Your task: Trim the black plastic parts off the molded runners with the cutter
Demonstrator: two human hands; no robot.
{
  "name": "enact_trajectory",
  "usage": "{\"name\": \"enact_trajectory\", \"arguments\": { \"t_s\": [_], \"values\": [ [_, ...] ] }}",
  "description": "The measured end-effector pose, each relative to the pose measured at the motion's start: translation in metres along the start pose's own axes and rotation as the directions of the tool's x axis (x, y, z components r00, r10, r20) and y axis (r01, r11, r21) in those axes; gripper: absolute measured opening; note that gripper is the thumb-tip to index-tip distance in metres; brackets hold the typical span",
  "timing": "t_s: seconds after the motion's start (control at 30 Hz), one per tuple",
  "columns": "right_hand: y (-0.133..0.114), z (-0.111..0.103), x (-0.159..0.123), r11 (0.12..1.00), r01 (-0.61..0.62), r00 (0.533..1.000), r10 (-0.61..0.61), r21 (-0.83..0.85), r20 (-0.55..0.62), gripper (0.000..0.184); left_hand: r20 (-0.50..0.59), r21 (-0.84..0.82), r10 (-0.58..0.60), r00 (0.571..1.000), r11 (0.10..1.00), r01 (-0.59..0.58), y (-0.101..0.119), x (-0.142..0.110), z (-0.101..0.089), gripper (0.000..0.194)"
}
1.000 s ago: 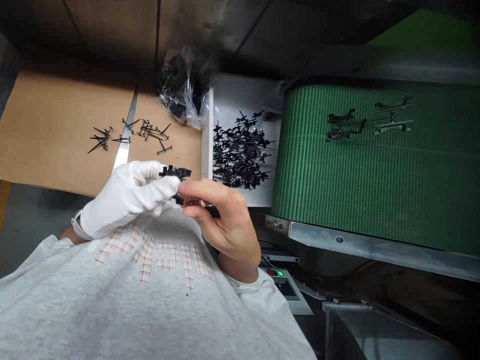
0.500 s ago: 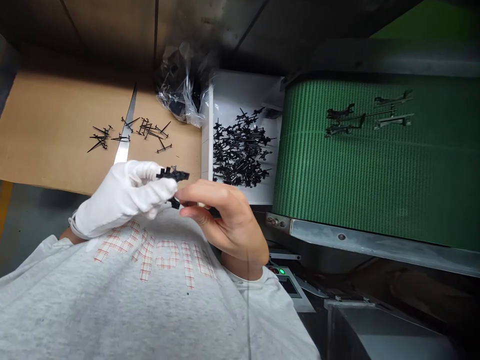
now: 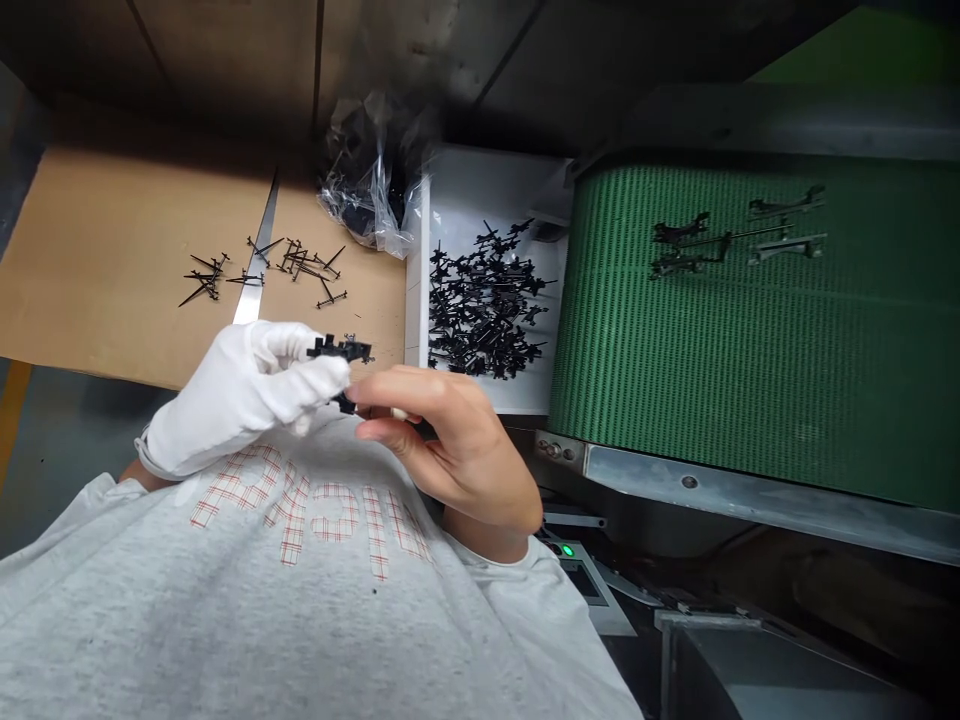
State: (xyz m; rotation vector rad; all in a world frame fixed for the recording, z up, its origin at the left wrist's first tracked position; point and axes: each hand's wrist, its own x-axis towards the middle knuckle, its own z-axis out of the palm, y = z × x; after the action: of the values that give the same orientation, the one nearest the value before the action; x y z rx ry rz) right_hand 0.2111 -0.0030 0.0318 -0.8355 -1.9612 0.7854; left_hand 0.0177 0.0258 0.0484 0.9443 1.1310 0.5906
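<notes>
The black plastic part [image 3: 339, 349] has shifted slightly left, above the grey sweatshirt [image 3: 225, 620].
The white-gloved left hand [image 3: 240, 398] grips it, and the bare right hand [image 3: 457, 455] pinches its lower end. Nearby, a white tray [image 3: 487, 185] holds heaped black parts [image 3: 484, 300], between tan cardboard [image 3: 97, 270] and a green ribbed conveyor belt [image 3: 712, 370].

A green ribbed conveyor belt [image 3: 697, 400] runs inside a brushed-steel frame [image 3: 712, 480]. Below it sits a grey control panel [image 3: 585, 585] with a lit green indicator [image 3: 568, 550]. A flat brown cardboard sheet [image 3: 97, 260] lies at left, above a grey floor [image 3: 60, 450] bearing a yellow strip [image 3: 13, 420]. A grey metal housing [image 3: 780, 670] stands lower right. Dark panels [image 3: 420, 60] line the far side, dimly lit.
</notes>
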Motion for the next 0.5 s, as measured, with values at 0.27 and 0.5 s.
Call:
{"name": "enact_trajectory", "arguments": {
  "t_s": [0.27,0.5],
  "values": [
    [-0.0012,-0.0022,0.0010,0.999,-0.047,0.999,0.048,-0.024,0.025,0.013,-0.007,0.008,-0.001,1.000,1.000,0.001,-0.0040,-0.0010,-0.0027,0.033],
    [0.0038,0.0033,-0.0039,0.997,-0.056,0.998,0.055,-0.045,-0.024,0.015,-0.010,0.067,0.009,1.000,0.998,-0.008,-0.0016,0.0010,-0.0016,0.037]
  ]
}}
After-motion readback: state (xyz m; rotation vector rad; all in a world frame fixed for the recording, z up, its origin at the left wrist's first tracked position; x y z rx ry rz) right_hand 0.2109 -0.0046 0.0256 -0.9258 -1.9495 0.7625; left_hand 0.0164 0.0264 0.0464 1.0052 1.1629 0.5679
